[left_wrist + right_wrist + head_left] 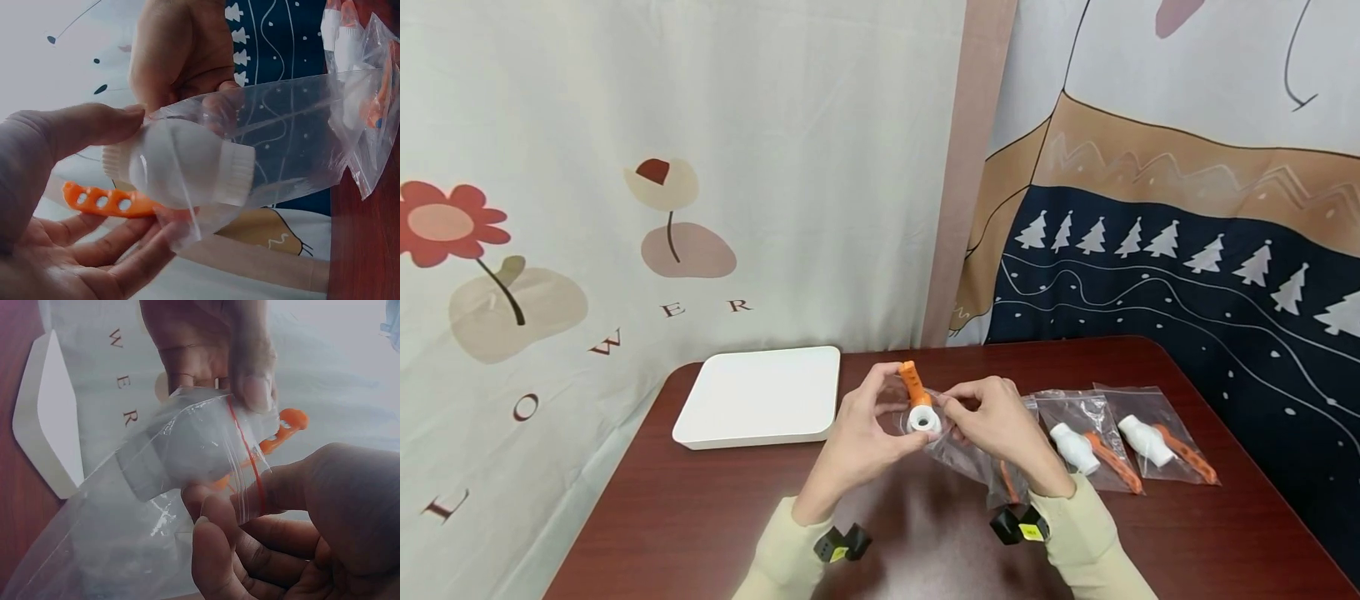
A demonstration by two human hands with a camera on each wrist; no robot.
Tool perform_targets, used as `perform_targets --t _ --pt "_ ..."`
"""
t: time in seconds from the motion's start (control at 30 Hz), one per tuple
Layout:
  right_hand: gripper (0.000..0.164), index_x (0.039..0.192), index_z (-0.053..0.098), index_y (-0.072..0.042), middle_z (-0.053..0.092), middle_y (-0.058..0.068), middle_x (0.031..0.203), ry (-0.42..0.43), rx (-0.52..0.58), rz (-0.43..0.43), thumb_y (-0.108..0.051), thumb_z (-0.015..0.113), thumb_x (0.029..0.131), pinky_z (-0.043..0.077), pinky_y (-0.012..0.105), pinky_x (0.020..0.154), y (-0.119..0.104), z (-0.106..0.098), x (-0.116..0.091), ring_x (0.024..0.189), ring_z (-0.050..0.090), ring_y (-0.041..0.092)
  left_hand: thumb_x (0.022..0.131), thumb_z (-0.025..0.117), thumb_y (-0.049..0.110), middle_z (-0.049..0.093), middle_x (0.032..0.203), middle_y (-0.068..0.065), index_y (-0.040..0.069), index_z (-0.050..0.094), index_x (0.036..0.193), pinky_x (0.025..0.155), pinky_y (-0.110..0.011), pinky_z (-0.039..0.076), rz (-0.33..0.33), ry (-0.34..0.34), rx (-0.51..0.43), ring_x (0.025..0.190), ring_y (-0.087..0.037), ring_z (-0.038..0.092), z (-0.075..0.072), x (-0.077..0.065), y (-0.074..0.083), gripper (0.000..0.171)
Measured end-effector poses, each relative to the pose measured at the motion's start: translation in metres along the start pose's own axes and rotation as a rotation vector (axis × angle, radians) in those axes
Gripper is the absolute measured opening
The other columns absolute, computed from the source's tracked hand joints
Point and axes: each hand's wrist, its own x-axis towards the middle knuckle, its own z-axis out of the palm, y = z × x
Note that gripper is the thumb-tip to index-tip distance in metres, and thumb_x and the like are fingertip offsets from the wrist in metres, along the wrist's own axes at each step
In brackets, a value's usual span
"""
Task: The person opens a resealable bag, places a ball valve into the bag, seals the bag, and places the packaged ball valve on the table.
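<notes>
A white plastic ball valve (923, 407) with an orange lever handle (913, 382) sits at the mouth of a clear zip bag (964, 457). My left hand (859, 429) holds the valve, thumb on one side and fingers on the other. In the left wrist view the valve's round white body (175, 159) is partly covered by the film, while the handle (109, 202) sticks out past the bag's edge. With thumb and fingertips my right hand (1000, 421) pinches the bag near its opening. The red zip line (249, 453) shows in the right wrist view.
Two more clear bags (1045, 404) (1131, 400), each with a white valve and orange handle, lie at the right on the brown table (700, 517). Another orange handle (1008, 482) shows under my right wrist. A white tray (760, 396) rests at the back left, before a curtain.
</notes>
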Motion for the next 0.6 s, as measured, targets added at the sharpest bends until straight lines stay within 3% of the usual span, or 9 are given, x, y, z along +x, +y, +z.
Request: perform_targets --t 0.17,0.6 --pt "0.017 0.098 0.081 -0.010 0.067 -0.002 0.063 -0.002 -0.002 -0.007 -0.018 0.066 0.097 0.052 0.027 0.051 0.0005 -0.0001 -0.0001 0.055 0.063 0.011 0.071 0.093 0.007 0.070 0.113 -0.005 0.017 0.055 0.128 0.093 -0.030 0.060 -0.070 -0.007 0.005 0.105 -0.016 0.068 -0.0018 0.0006 0.0000 0.069" --pt "0.015 0.093 0.081 -0.012 0.067 -0.004 0.061 0.022 -0.016 -0.041 -0.020 0.069 0.096 0.049 0.026 0.049 -0.0021 0.0012 -0.0006 0.055 0.063 0.011 0.070 0.093 0.003 0.069 0.114 -0.007 0.013 0.056 0.126 0.094 -0.027 0.058 -0.126 -0.074 0.002 0.105 -0.016 0.069 -0.0050 0.0009 -0.0017 0.067"
